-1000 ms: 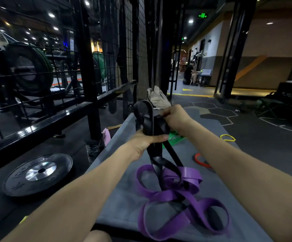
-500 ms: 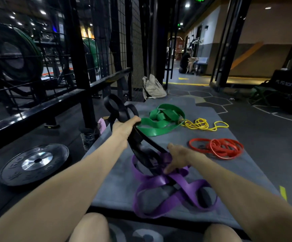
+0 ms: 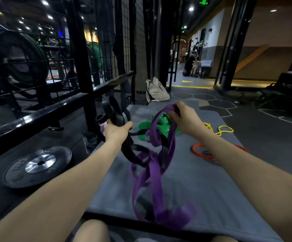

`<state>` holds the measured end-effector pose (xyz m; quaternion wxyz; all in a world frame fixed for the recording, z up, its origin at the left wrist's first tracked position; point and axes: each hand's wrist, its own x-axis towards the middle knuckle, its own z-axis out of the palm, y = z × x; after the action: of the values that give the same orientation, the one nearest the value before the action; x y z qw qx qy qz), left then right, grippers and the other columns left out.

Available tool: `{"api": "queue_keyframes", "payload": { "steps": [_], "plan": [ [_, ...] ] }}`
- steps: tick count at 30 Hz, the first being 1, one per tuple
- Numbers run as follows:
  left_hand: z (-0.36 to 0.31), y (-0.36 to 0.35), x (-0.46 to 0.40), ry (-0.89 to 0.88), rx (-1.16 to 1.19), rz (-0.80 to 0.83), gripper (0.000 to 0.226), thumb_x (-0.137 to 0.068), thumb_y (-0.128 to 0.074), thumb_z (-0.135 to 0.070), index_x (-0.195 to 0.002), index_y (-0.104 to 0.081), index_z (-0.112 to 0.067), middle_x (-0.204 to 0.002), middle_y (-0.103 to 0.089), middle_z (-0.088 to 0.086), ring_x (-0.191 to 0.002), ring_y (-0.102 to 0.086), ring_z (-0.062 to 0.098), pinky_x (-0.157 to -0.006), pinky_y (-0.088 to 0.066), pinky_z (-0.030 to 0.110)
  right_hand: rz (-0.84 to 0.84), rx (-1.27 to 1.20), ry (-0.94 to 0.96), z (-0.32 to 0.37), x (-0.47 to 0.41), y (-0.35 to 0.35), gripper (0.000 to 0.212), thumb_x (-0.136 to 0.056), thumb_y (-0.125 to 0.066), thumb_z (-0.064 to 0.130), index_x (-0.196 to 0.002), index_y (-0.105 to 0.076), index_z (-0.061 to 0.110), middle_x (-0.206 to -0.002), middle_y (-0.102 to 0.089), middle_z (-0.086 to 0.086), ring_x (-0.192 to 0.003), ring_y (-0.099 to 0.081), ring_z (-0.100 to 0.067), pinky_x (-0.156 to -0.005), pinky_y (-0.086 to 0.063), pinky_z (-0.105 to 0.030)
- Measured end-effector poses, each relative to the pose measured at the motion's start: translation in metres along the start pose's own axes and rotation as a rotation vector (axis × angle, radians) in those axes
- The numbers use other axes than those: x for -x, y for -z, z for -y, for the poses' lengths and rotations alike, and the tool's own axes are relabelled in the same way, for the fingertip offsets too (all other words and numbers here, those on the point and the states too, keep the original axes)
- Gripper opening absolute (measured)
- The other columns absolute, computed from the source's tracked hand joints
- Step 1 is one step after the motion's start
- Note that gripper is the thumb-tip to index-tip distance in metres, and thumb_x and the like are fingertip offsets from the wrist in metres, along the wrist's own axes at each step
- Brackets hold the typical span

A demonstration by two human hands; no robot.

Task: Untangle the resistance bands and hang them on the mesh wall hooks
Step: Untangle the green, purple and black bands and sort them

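The purple band (image 3: 153,165) is pinched high in the right hand (image 3: 185,119); the black band (image 3: 117,112) is gripped in the left hand (image 3: 118,132), both fists closed. The knot hangs between them, nearer the left, over the grey mat (image 3: 202,189); the strands run downward; the mesh wall (image 3: 122,41) is seen far left.

You have five resistance bands in view: one black (image 3: 117,116), one purple (image 3: 152,172), one green (image 3: 161,126), one yellow (image 3: 218,130), one red (image 3: 199,151). You also have one weight plate (image 3: 37,165) and one bag (image 3: 156,91).

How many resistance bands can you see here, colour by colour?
Black band: 1
Purple band: 1
Green band: 1
Yellow band: 1
Red bands: a coil, loops too overlapped to count; taken as 1
Total: 5 colours
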<state>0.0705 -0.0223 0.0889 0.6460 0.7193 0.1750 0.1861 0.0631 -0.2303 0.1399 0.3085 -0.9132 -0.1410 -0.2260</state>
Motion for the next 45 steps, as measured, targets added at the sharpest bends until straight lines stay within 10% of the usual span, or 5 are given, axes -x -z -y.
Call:
{"api": "queue_keyframes", "payload": {
  "steps": [18,28,33,39,45],
  "plan": [
    [0.006,0.047,-0.03,-0.014,-0.269,-0.248,0.05,-0.071,-0.074,-0.036,-0.11,-0.057,-0.011,-0.111,-0.065,0.01,-0.102,-0.061,0.033,-0.081,-0.046,0.035,-0.288,-0.21,-0.481,-0.071,-0.021,-0.005,0.028,-0.096,-0.045,0.024,-0.105,-0.054,-0.001,-0.103,-0.063,-0.025,-0.098,-0.059,-0.04,-0.079,-0.045,-0.044],
    [0.05,0.009,-0.008,0.214,0.053,-0.131,0.051,-0.074,-0.072,-0.021,-0.12,-0.053,-0.006,-0.119,-0.062,0.01,-0.11,-0.056,0.031,-0.088,-0.045,0.033,0.606,0.468,-0.237,-0.079,0.022,-0.064,0.062,-0.088,-0.059,0.026,-0.143,-0.034,0.012,-0.146,-0.037,-0.012,-0.138,-0.027,-0.03,-0.112,-0.024,-0.034],
    [0.066,0.007,-0.014,0.207,0.018,-0.093,0.046,-0.076,-0.07,-0.02,-0.118,-0.055,-0.008,-0.115,-0.063,0.01,-0.108,-0.057,0.03,-0.091,-0.048,0.038,0.442,0.132,-0.053,-0.045,0.033,-0.091,0.032,-0.084,-0.062,0.017,-0.112,-0.064,0.003,-0.117,-0.063,-0.016,-0.113,-0.057,-0.028,-0.093,-0.041,-0.029],
    [0.075,0.008,-0.016,0.181,-0.021,-0.081,0.046,-0.072,-0.072,-0.025,-0.113,-0.057,-0.01,-0.095,-0.061,0.001,-0.09,-0.056,0.022,-0.079,-0.045,0.03,0.603,0.232,-0.102,-0.05,0.059,-0.146,0.062,-0.078,-0.066,0.05,-0.118,-0.053,0.004,-0.124,-0.049,-0.017,-0.118,-0.046,-0.033,-0.101,-0.041,-0.04],
    [0.087,0.003,-0.016,0.167,-0.004,-0.105,0.04,-0.066,-0.072,-0.026,-0.101,-0.063,-0.01,-0.082,-0.066,0.001,-0.083,-0.062,0.024,-0.071,-0.047,0.029,0.373,0.02,-0.159,-0.06,0.074,-0.166,0.019,-0.086,-0.062,0.019,-0.098,-0.068,0.006,-0.114,-0.054,-0.012,-0.107,-0.055,-0.03,-0.093,-0.042,-0.03]
  ]
}}
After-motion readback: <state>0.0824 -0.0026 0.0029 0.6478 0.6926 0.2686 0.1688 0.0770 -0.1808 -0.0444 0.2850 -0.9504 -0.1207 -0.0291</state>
